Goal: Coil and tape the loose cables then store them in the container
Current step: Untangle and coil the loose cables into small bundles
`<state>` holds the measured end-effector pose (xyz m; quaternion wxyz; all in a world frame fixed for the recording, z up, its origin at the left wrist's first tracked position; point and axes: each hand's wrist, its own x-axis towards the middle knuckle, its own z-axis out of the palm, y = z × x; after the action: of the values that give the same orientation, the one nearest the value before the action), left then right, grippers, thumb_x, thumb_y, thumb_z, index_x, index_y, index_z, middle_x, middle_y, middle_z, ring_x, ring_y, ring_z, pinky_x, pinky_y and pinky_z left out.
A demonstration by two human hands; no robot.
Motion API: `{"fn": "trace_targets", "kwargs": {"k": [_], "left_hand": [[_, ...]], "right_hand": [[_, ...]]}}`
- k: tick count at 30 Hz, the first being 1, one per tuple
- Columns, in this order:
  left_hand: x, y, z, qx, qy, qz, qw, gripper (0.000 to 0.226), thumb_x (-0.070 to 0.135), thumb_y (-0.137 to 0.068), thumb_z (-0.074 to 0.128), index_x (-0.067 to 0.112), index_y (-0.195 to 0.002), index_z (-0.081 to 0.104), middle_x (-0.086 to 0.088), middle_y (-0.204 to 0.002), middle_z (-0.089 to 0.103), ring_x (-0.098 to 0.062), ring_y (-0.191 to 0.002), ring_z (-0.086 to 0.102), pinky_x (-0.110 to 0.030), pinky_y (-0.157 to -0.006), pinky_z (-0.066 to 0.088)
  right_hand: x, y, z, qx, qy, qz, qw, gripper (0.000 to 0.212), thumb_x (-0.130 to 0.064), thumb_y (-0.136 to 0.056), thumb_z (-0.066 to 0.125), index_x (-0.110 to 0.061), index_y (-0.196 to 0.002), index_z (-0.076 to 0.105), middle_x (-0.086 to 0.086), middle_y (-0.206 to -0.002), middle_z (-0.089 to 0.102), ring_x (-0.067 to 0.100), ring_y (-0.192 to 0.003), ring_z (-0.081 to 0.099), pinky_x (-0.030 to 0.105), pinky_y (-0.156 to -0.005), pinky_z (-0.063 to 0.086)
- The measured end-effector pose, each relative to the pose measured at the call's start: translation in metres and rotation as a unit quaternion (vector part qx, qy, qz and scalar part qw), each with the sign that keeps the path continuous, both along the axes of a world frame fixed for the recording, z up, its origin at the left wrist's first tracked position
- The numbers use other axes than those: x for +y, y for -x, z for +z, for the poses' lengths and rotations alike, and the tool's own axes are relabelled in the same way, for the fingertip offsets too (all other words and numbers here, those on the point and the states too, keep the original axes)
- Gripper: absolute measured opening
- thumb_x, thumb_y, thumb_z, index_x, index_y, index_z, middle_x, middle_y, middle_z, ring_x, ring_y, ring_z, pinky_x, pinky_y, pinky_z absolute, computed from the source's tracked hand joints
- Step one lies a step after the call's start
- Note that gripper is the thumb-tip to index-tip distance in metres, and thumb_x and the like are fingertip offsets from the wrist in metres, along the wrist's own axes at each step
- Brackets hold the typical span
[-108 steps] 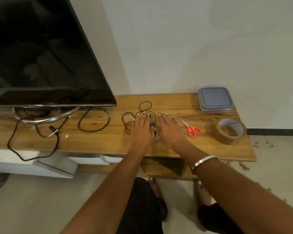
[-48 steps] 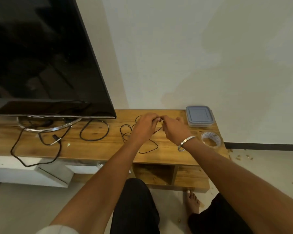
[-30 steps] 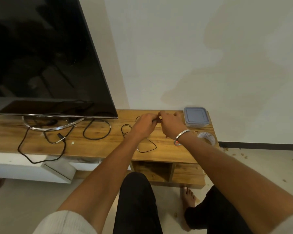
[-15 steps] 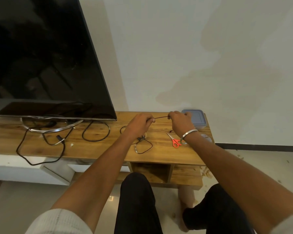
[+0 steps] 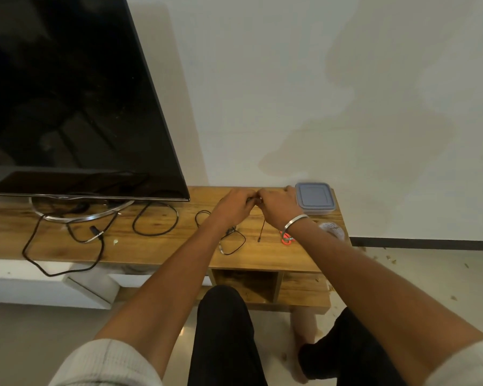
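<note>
Both hands are up over the table (image 5: pixel 156 247), close together, knuckles almost touching. The left hand (image 5: pixel 232 207) has its fingers curled and pinches a thin black cable (image 5: pixel 232 243). The right hand (image 5: pixel 276 208) also has curled fingers and seems to pinch the same cable, but the spot where the fingers meet is small and dark, so that is hard to see. From the right hand one end of the cable hangs straight down, and its tip is just above the wood. Below the left wrist the rest of the cable lies in loose loops on the table. A silver bangle (image 5: pixel 294 220) sits on the right wrist. The red scissors (image 5: pixel 287 238) lie just under that wrist. The tape roll (image 5: pixel 332 229) peeks out behind the right arm, near the table's right edge. The container (image 5: pixel 314 198), with its lid on, sits in the back right corner, just beside the right hand. A TV (image 5: pixel 67 93) stands on the left, with other black cords (image 5: pixel 154 222) lying under it.
</note>
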<state>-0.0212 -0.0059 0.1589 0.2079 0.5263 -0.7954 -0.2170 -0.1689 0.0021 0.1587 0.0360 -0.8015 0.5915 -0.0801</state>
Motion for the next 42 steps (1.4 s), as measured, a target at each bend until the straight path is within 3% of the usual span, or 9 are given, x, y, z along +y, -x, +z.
{"fn": "trace_targets", "kwargs": {"k": [5,9,12,15,19,23,28,32,42], "left_hand": [[0.002,-0.012,-0.005,0.005,-0.009,0.013,1.0,0.023,0.024,-0.099,0.052,0.015,-0.094,0.072,-0.001,-0.091,0.07,-0.018,-0.077,0.06,-0.036,-0.071,0.05],[0.005,-0.021,-0.007,0.013,-0.011,0.021,1.0,0.024,0.024,-0.1,0.052,0.013,-0.094,0.072,0.004,-0.082,0.064,-0.008,-0.065,0.053,-0.028,-0.062,0.043],[0.005,-0.022,-0.008,0.011,-0.015,0.023,1.0,0.024,0.026,-0.1,0.052,0.014,-0.095,0.072,0.005,-0.085,0.065,-0.008,-0.07,0.056,-0.027,-0.064,0.045],[0.004,-0.019,-0.009,0.015,-0.021,0.019,0.999,0.024,0.028,-0.1,0.052,0.017,-0.092,0.072,0.001,-0.091,0.069,-0.016,-0.077,0.062,-0.035,-0.072,0.051],[0.005,-0.01,-0.005,0.005,-0.016,0.01,1.0,0.022,0.021,-0.1,0.051,0.014,-0.092,0.071,0.002,-0.085,0.065,-0.009,-0.069,0.056,-0.03,-0.064,0.045],[0.003,-0.008,-0.006,0.006,-0.013,0.009,1.0,0.021,0.014,-0.097,0.047,0.018,-0.092,0.067,0.001,-0.09,0.069,-0.019,-0.083,0.063,-0.035,-0.073,0.051],[0.001,-0.013,-0.003,0.015,-0.006,0.014,1.0,0.023,0.021,-0.101,0.05,0.014,-0.095,0.071,0.004,-0.09,0.064,-0.011,-0.08,0.055,-0.028,-0.068,0.041],[-0.004,-0.019,-0.002,0.013,0.001,0.022,1.0,0.024,0.023,-0.102,0.048,0.015,-0.097,0.07,0.012,-0.077,0.058,-0.001,-0.063,0.048,-0.025,-0.059,0.035],[-0.02,-0.024,0.008,0.014,0.014,0.024,1.0,0.024,0.021,-0.102,0.049,0.014,-0.096,0.07,0.007,-0.095,0.066,-0.008,-0.071,0.057,-0.026,-0.066,0.046]], "right_hand": [[-0.002,0.01,0.002,0.063,0.018,-0.021,0.998,0.027,-0.007,-0.093,0.045,-0.025,-0.109,0.057,-0.002,-0.096,0.069,0.023,-0.094,0.064,0.043,-0.106,0.021],[-0.001,0.026,0.0,0.073,0.042,-0.067,0.994,0.035,0.001,-0.087,0.047,-0.023,-0.109,0.06,0.001,-0.095,0.069,0.026,-0.095,0.064,0.045,-0.105,0.022],[0.0,0.028,-0.005,0.074,0.03,-0.088,0.993,0.034,0.005,-0.083,0.046,-0.019,-0.102,0.061,0.004,-0.095,0.068,0.028,-0.093,0.062,0.049,-0.105,0.023],[0.0,0.021,-0.007,0.031,-0.01,-0.092,0.995,0.026,-0.005,-0.086,0.046,-0.016,-0.108,0.056,0.006,-0.107,0.062,0.028,-0.102,0.057,0.05,-0.103,0.026],[0.005,0.001,-0.005,-0.045,-0.053,-0.021,0.997,0.027,-0.02,-0.094,0.046,-0.017,-0.121,0.046,0.002,-0.118,0.061,0.025,-0.108,0.058,0.046,-0.102,0.025],[0.006,-0.01,0.0,-0.007,-0.014,0.007,1.0,0.021,-0.011,-0.096,0.039,-0.016,-0.114,0.047,0.003,-0.105,0.066,0.027,-0.097,0.062,0.043,-0.098,0.027],[0.0,0.002,0.005,0.05,0.037,-0.013,0.998,0.034,-0.001,-0.091,0.041,-0.022,-0.115,0.054,-0.001,-0.101,0.068,0.025,-0.094,0.064,0.042,-0.101,0.025],[-0.006,0.015,0.004,0.026,0.062,-0.047,0.997,0.041,0.005,-0.086,0.04,-0.021,-0.114,0.054,0.0,-0.102,0.068,0.025,-0.09,0.064,0.04,-0.094,0.026],[-0.012,0.028,0.001,-0.051,0.022,-0.094,0.994,0.037,0.003,-0.085,0.042,-0.017,-0.117,0.049,0.004,-0.102,0.065,0.028,-0.094,0.06,0.043,-0.097,0.027]]}}
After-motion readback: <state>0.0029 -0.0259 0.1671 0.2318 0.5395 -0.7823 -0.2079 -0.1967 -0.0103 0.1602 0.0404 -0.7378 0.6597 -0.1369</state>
